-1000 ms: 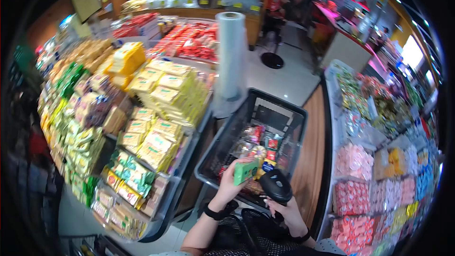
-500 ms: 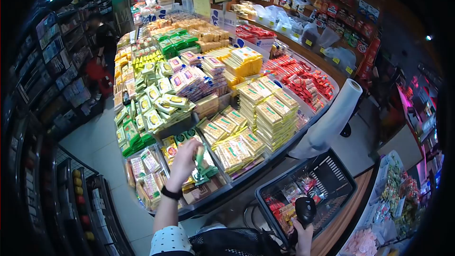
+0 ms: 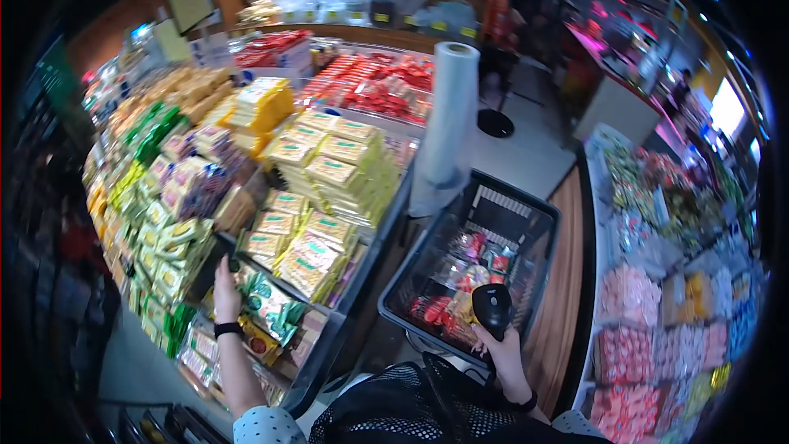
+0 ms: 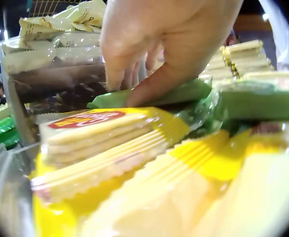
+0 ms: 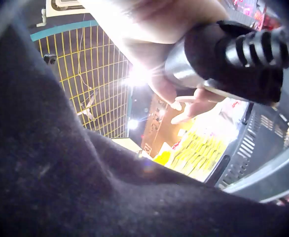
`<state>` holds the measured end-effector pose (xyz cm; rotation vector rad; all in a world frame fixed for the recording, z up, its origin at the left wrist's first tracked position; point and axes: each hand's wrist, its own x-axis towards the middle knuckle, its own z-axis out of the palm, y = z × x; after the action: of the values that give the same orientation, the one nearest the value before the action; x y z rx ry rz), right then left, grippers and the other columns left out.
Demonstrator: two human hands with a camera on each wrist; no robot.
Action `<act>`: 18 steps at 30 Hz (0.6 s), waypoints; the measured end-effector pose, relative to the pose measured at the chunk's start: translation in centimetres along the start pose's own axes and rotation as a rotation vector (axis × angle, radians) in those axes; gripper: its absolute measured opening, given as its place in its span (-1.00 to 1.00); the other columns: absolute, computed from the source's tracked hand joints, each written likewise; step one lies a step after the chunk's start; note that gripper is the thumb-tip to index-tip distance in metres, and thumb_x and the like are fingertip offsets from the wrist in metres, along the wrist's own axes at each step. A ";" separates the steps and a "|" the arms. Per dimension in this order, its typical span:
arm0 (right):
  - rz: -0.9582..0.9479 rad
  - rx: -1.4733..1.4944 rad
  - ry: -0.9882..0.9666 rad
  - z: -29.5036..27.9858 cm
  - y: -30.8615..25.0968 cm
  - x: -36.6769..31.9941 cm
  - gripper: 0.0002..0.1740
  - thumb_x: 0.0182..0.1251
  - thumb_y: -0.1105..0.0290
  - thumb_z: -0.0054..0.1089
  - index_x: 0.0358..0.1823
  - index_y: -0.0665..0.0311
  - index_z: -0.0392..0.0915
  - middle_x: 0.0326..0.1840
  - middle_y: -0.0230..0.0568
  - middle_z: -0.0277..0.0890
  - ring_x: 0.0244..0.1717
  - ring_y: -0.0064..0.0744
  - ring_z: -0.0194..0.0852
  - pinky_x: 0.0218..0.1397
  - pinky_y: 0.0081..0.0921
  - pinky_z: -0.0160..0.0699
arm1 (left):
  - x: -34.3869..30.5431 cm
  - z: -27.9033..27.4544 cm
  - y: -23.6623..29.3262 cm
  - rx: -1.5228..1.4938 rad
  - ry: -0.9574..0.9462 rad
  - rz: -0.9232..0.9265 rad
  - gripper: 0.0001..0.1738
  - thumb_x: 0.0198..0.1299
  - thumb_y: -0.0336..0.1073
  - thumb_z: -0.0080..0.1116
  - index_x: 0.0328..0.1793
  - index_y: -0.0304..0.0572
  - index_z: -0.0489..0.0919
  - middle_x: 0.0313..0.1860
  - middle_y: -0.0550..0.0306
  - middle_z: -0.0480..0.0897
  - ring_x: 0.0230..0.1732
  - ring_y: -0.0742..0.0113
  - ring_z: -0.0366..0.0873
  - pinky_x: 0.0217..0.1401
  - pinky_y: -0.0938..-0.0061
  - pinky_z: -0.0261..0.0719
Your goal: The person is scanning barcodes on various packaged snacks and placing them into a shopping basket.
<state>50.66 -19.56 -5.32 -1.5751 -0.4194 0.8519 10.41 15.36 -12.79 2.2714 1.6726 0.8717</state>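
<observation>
In the head view my left hand [image 3: 226, 292] reaches down into a bin of snack packets at the near edge of the display. Seen from the left wrist, its thumb and fingers pinch a green packet [image 4: 184, 94]. Yellow-wrapped biscuit packs [image 4: 105, 143] lie right in front of that hand. My right hand [image 3: 508, 355] grips a black handheld scanner [image 3: 491, 311] above a dark plastic basket [image 3: 393, 289]. Red and clear packets [image 3: 431, 308] lie in the basket, partly hidden by the scanner. The right wrist view shows the fingers curled around the scanner's handle [image 5: 189, 59].
Stacked biscuits [image 3: 353, 164] and other bins fill the display left of the basket. A tall roll of plastic bags [image 3: 448, 115] stands behind the basket's left side. Beyond the wooden ledge [image 3: 546, 296], pink packs [image 3: 616, 296] line the right-hand shelf.
A second ago my left hand held a green pack beside the scanner over the basket; it moved left to the bin. The head view swung left, then right again. The scanner stayed in my right hand.
</observation>
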 end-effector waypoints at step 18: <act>0.282 0.098 0.194 -6.9 2.1 -0.8 -0.65 0.20 0.29 0.19 -0.09 0.37 0.40 -0.29 -0.28 0.52 -0.50 -0.53 0.56 -0.53 -0.71 0.38 | -9.4 9.8 30.9 -0.361 -0.393 0.437 -0.63 0.11 -0.35 0.13 0.07 -0.21 0.42 0.12 -0.03 0.38 0.28 -0.01 0.20 0.37 0.09 0.02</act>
<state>54.66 -25.29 -7.16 -1.6302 -0.0152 0.9073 39.01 -2.16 -9.21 2.3752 0.7987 0.6714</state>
